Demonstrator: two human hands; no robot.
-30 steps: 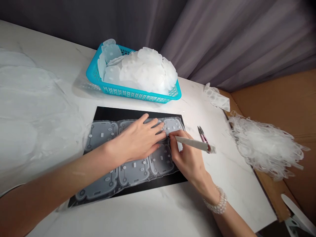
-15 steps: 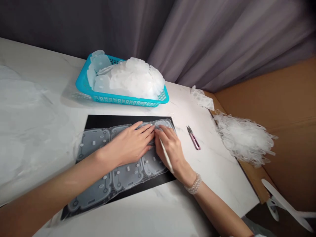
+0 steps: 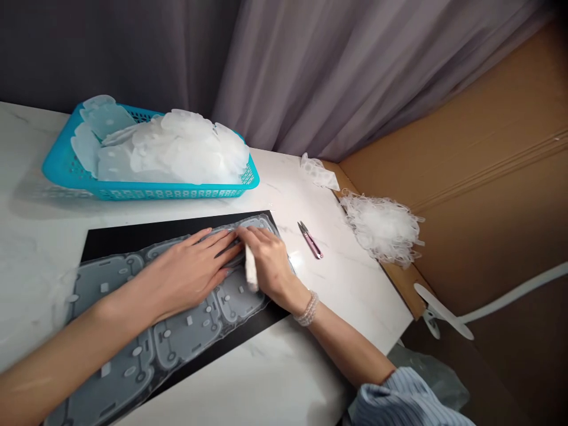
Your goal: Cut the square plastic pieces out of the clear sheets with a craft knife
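Observation:
A translucent moulded sheet (image 3: 189, 337) of joined rounded panels, with small pegs and slots, lies on a black mat (image 3: 133, 232). My left hand (image 3: 189, 269) rests flat across the sheet with fingers stretched out. Close beside its fingertips, at the sheet's far right part, my right hand (image 3: 273, 263) is closed round a white, pen-like stick (image 3: 251, 273). The stick's thick end points back toward me; its tip is hidden by my fingers. Pink-handled thread snips (image 3: 310, 241) lie on the table to the right of my right hand.
Behind the mat stands a blue plastic basket (image 3: 168, 193) heaped with translucent cut panels (image 3: 181, 148). A pile of stringy white offcuts (image 3: 386, 228) sits at the table's right edge, by a cardboard wall (image 3: 479, 148). Below it, a white clamp (image 3: 437, 313) grips the edge.
The view has swung right, so everything appears farther left. My right hand has turned, and the stick now stands more upright in it. My left hand stays flat on the sheet.

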